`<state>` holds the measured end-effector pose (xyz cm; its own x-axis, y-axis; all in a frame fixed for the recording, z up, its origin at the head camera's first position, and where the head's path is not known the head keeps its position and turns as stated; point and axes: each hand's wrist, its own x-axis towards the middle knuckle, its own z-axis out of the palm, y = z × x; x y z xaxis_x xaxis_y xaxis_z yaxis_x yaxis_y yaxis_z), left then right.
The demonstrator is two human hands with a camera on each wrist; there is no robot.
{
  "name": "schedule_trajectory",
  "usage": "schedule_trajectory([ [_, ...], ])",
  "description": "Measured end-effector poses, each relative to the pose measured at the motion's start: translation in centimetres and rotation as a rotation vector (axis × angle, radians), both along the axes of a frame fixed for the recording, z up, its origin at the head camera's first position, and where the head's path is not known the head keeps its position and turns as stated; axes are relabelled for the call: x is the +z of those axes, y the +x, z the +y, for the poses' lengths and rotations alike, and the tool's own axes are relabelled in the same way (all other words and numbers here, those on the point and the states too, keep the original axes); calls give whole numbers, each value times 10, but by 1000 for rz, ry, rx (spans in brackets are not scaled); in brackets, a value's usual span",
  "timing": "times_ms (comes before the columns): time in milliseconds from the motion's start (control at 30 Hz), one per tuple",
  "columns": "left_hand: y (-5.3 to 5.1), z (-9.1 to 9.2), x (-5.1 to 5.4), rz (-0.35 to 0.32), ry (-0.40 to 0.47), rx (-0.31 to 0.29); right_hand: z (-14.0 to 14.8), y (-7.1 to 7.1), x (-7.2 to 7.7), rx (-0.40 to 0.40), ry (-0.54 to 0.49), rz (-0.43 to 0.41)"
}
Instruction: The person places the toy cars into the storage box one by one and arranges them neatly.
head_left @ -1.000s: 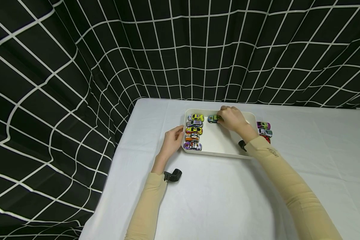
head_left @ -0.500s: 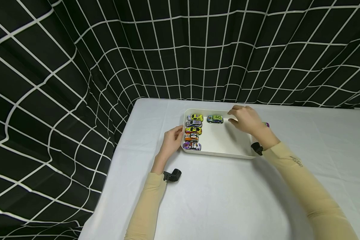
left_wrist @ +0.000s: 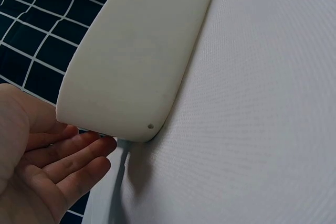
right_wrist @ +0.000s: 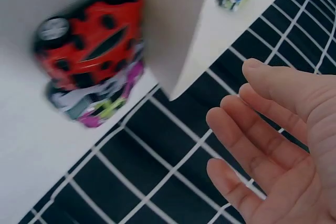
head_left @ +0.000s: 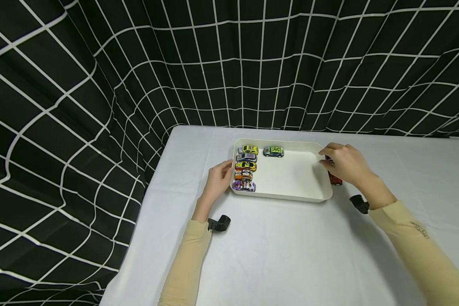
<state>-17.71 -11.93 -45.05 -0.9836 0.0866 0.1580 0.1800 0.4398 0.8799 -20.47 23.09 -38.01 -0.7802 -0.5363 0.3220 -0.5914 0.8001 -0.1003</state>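
"Right hand: empty, fingers apart and loosely bent, at the right end of the shallow white rectangular tray, plastic by the look of it. Not gripping any car."

"Left?"

"Left hand at the opposite end wall. Fingers relaxed, mostly straight, no pinch visible. Exact contact: can't tell."

"What's in the tray?"

"Six small glossy toy cars. Five side by side along the left end, far to near: yellow car, silver-grey car, yellow-and-red car, orange-and-white car, purple-and-white car. Sixth, green-and-blue car, sits by the far wall, just right of the yellow one, small gap."

"Outside?"

"Just past the right end wall, on the white cloth: bright red car, and behind it what looks like a grey-and-white car and a magenta-and-green car. Head view has the hand covering most of that group; wrist view is blurred."

"Progress?"

"My read: first column filled, second has one car, so well past half. Six in, three out, assuming none hidden. Middle and right of the tray floor bare."
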Motion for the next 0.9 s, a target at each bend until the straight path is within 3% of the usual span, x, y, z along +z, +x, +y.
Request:
schedule_trajectory([
  [400,-3,-2,-2,9,0,3,28,20,-20,-22,-35,21],
  [633,-4,-2,-2,12,3,3,34,25,-26,-65,-27,-56],
  [900,-3,-2,-2,10,5,2,37,26,-32,-62,-34,-118],
])
